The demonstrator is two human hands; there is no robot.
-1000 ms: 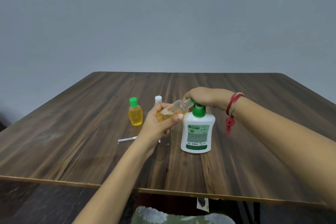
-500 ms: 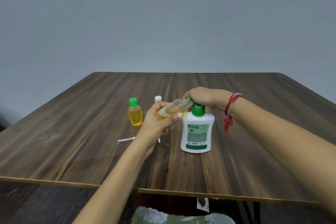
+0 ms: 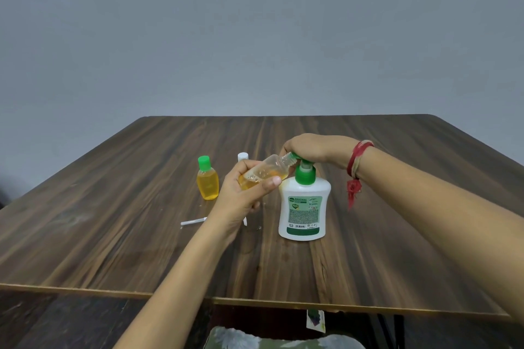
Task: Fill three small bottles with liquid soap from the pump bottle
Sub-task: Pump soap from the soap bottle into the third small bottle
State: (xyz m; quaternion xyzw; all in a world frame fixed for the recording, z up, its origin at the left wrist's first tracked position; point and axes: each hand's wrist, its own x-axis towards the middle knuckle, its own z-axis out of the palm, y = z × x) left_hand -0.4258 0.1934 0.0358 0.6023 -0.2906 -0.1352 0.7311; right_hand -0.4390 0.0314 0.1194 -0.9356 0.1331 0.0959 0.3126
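Head: one pump bottle [image 3: 304, 207], two amber small bottles [image 3: 263, 171] [image 3: 208, 184].

- The left hand [image 3: 243, 193] is raised just left of the pump bottle [image 3: 304, 207]. Its thumb and curled fingers grip a small bottle [image 3: 263, 171], which tilts toward the pump bottle's top.
- The bare left forearm comes in from nearer than the pump bottle and to its left, rising to that hand.
- The right hand [image 3: 314, 149] lies palm-down on top of the pump bottle, fingers bent over its head.
- The right wrist, just right of the pump bottle's top, wears a red thread band [image 3: 358, 159] with a loose end hanging.
- The bare right forearm stretches away to the pump bottle's right.
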